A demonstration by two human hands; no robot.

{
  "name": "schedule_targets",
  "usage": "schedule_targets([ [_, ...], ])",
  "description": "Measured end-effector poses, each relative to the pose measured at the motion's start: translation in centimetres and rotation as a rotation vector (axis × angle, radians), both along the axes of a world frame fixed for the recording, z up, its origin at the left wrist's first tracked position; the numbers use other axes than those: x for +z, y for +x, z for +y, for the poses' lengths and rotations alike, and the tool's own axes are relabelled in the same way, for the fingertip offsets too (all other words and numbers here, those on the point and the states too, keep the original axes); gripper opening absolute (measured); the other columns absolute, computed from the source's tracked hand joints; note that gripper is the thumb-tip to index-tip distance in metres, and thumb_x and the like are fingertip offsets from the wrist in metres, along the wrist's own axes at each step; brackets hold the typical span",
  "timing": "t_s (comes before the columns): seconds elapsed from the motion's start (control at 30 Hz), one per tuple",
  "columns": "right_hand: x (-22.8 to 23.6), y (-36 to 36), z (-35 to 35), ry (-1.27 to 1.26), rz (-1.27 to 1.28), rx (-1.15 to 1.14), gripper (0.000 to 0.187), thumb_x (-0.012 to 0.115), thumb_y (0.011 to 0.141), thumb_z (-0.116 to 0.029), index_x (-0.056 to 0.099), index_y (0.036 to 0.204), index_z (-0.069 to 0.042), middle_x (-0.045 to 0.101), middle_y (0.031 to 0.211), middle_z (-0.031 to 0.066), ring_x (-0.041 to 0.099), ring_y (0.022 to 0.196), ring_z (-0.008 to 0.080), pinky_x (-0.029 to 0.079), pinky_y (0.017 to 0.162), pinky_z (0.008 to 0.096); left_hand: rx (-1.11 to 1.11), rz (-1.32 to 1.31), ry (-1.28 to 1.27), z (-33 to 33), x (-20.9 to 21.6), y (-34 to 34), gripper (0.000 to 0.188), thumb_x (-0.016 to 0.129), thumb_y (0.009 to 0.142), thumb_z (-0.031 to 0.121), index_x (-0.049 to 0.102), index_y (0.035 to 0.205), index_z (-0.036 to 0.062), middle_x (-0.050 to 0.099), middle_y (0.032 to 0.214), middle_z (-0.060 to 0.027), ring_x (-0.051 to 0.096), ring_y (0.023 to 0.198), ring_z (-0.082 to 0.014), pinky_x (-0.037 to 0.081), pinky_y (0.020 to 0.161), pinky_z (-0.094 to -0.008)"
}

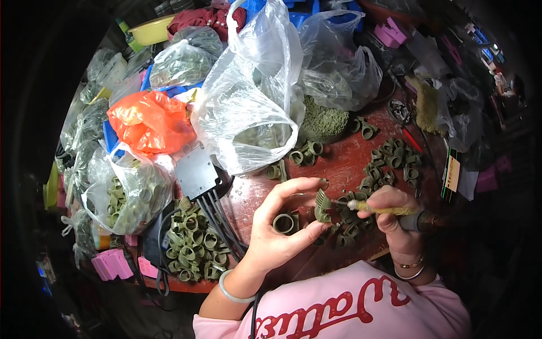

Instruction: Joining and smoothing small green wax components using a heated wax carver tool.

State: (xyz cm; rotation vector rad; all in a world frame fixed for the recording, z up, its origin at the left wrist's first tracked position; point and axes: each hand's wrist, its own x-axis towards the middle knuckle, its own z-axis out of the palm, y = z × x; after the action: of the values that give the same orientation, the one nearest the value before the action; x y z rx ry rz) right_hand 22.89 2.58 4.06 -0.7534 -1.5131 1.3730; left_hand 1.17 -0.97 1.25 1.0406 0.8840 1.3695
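Green ribbed piece pinched, the left hand arches in a C.

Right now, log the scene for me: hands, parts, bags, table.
Left hand: ribbed green part between thumb and fingers
Right hand: yellow-handled tool, tip toward that part; contact unclear
Left pile of green parts: near side of the black box
Right pile of green parts: beyond the right hand
Bags: orange bag left of a large clear bag
Table: red
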Motion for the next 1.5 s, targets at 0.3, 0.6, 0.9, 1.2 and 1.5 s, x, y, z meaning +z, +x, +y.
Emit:
schedule_targets([
  [0.3, 0.9, 1.1, 0.4, -0.211, -0.258, -0.252, 0.021, 0.06, 0.092, -0.005, 0.059, 0.112, -0.002, 0.068, 0.092, 0.0089, 0.061, 0.075, 0.0061, 0.048, 0.064, 0.0197, -0.002, 0.079, 0.027, 0.2, -0.3, -0.2, 0.049, 0.07, 0.075, -0.005, 0.056, 0.122, -0.0002, 0.055, 0.126, -0.011, 0.058, 0.11, -0.0182, 0.047, 0.094, -0.0302],
  [0.6, -2.8, 1.7, 4.2, 0.512, -0.803, -0.515, 0.022, 0.071, 0.082, -0.003, 0.064, 0.102, 0.001, 0.061, 0.086, 0.0146, 0.061, 0.075, 0.0291, 0.048, 0.067, 0.034, 0.014, -0.033, -0.052, 0.1, -0.3, -0.2, 0.053, 0.066, 0.078, -0.009, 0.051, 0.128, -0.0001, 0.053, 0.129, -0.0098, 0.06, 0.109, -0.0167, 0.052, 0.083, -0.0252],
  [0.9, -2.6, 1.7, 3.7, 0.531, -0.77, -0.544, 0.018, 0.072, 0.082, -0.007, 0.064, 0.097, 0.001, 0.061, 0.08, 0.0132, 0.06, 0.071, 0.0275, 0.047, 0.064, 0.0331, 0.014, -0.042, -0.076, 0.3, 0.3, -0.1, 0.053, 0.065, 0.079, -0.011, 0.048, 0.128, -0.0005, 0.05, 0.132, -0.0117, 0.059, 0.109, -0.0165, 0.054, 0.064, -0.0186],
  [1.2, -1.0, 1.8, 1.3, 0.54, -0.611, -0.263, 0.032, 0.077, 0.078, -0.031, 0.066, 0.091, -0.004, 0.06, 0.072, 0.0073, 0.055, 0.059, 0.0207, 0.044, 0.054, 0.0296, 0.047, -0.013, -0.006, 0.3, -0.7, -0.4, 0.054, 0.07, 0.077, -0.01, 0.048, 0.125, 0.0001, 0.047, 0.132, -0.0136, 0.058, 0.097, -0.0117, 0.052, 0.06, -0.0157],
  [1.5, -1.0, 1.7, 1.3, 0.565, -0.638, -0.233, 0.033, 0.079, 0.076, -0.029, 0.066, 0.092, -0.004, 0.059, 0.072, 0.0078, 0.053, 0.058, 0.0207, 0.043, 0.053, 0.0294, 0.067, -0.008, -0.015, 0.1, -0.6, -0.2, 0.052, 0.067, 0.076, -0.007, 0.051, 0.125, -0.0003, 0.052, 0.128, -0.0109, 0.057, 0.114, -0.0193, 0.046, 0.097, -0.0314],
])
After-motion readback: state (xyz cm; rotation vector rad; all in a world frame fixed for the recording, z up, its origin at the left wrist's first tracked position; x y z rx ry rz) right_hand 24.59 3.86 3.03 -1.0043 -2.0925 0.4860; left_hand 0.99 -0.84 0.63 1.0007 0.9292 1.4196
